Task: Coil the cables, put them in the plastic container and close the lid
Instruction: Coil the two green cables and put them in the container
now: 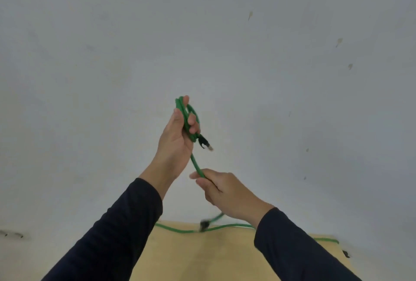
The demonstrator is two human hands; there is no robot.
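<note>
A plain grey-white wall (pixel 225 33), matt and marked with a few small stains toward the upper right of the frame, fills most of your view; a tan, smooth-faced counter (pixel 202 256) occupies the lower centre. The green cable (pixel 195 163) is a thin, round, flexible cord. Part of it is gathered into small loops at the centre of the frame, with a black connector (pixel 204 142) sticking out to the lower right of the loops. The remainder trails across the far edge of the counter, where a second dark connector (pixel 203 225) appears blurred. Your left hand (pixel 176 139) is raised, fingers curled round the coiled loops. Your right hand (pixel 221 188) sits lower and to the right, pinching the straight run of cable below the coil. Both forearms wear dark sleeves (pixel 117 235).
</note>
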